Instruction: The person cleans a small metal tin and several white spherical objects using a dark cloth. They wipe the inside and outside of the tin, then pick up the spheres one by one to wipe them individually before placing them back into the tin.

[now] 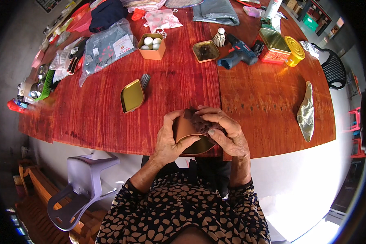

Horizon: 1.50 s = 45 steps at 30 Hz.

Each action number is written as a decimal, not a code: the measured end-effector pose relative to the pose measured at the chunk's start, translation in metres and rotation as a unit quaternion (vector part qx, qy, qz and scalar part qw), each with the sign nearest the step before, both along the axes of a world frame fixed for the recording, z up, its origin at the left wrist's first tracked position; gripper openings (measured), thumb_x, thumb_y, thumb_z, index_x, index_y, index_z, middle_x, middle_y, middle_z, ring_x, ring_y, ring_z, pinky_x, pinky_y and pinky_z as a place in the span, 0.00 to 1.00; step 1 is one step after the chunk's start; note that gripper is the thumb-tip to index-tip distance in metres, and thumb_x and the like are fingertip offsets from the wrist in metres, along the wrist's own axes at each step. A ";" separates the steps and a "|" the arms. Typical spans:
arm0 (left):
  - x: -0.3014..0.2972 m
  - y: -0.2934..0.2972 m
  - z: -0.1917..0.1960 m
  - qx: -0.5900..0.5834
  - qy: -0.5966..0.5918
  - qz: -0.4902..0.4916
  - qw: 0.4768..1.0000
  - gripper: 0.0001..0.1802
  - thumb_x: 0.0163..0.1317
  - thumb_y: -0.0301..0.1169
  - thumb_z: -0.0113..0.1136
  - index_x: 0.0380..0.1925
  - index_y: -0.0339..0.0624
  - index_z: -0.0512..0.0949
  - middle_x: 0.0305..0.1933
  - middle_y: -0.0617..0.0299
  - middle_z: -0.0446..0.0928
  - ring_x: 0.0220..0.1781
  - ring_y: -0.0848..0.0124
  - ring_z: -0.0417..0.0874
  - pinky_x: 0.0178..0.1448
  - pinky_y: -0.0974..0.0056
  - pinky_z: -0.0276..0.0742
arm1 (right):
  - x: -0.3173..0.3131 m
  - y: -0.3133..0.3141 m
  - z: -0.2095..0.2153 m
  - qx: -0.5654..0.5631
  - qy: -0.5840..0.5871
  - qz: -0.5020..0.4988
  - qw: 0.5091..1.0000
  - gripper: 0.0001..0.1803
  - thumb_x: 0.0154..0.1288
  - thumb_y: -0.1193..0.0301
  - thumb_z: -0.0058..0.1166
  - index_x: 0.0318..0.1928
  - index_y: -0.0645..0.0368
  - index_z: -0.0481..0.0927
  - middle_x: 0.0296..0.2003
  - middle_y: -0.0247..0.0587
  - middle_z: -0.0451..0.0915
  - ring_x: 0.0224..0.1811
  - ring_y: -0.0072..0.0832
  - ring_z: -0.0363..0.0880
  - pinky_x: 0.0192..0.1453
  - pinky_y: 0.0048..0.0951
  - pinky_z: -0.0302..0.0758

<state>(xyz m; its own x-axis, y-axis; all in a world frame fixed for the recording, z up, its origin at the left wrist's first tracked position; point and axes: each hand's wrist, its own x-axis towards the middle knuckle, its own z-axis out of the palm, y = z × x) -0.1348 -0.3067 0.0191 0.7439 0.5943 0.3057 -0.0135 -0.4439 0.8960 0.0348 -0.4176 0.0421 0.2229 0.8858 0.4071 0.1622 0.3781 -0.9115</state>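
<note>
A: Near edge, left to right?
B: Left hand [169,140] cups a copper tin [184,129], steadying it at the table [93,118] edge. Right hand [225,132] pinches a dark brown wad [202,121] over its mouth.
A: Further off?
B: Gold lid [132,96], set aside left; drill [238,53], far right.

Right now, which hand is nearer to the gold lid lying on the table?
Left. The left hand grips the copper tin just right of and below the gold lid. The right hand, pressing a dark lump on the tin, is farther right.
</note>
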 end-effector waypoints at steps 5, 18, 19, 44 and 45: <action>-0.011 0.002 0.012 -0.074 -0.018 -0.063 0.995 0.38 0.53 0.31 0.70 0.61 0.40 0.60 0.56 0.53 0.68 0.59 0.64 0.71 0.62 0.60 0.69 | 0.006 -0.012 -0.017 -0.017 0.160 0.013 0.987 0.15 0.64 0.74 0.52 0.51 0.66 0.76 0.54 0.55 0.74 0.60 0.43 0.70 0.64 0.42 0.66; 0.001 0.004 0.019 0.053 0.063 -0.135 0.987 0.67 0.47 0.47 0.74 0.72 0.44 0.31 0.57 0.45 0.70 0.54 0.52 0.78 0.57 0.52 0.75 | -0.012 0.003 0.022 0.032 -0.170 0.016 0.985 0.14 0.53 0.70 0.62 0.42 0.59 0.80 0.47 0.42 0.77 0.52 0.41 0.74 0.56 0.41 0.69; 0.001 0.004 0.017 0.035 0.055 -0.140 0.988 0.67 0.47 0.47 0.74 0.72 0.44 0.31 0.57 0.45 0.70 0.54 0.52 0.78 0.56 0.52 0.75 | -0.015 0.006 0.026 0.047 -0.249 0.005 0.967 0.14 0.52 0.71 0.62 0.41 0.59 0.79 0.46 0.41 0.77 0.51 0.41 0.74 0.54 0.41 0.70; 0.005 0.010 0.016 -0.234 -0.058 -0.070 0.968 0.40 0.65 0.50 0.54 0.70 0.45 0.51 0.49 0.60 0.70 0.54 0.69 0.70 0.64 0.62 0.62 | 0.001 0.015 0.004 -0.090 0.303 -0.072 0.946 0.18 0.72 0.63 0.45 0.48 0.67 0.76 0.44 0.38 0.78 0.44 0.23 0.75 0.52 0.25 0.71; 0.009 0.006 0.019 -0.251 -0.072 -0.043 0.964 0.39 0.66 0.51 0.51 0.69 0.43 0.53 0.49 0.61 0.72 0.55 0.69 0.71 0.64 0.63 0.62 | -0.004 0.018 0.002 -0.062 0.303 -0.110 0.945 0.19 0.72 0.62 0.45 0.49 0.67 0.75 0.44 0.37 0.79 0.43 0.22 0.76 0.51 0.24 0.71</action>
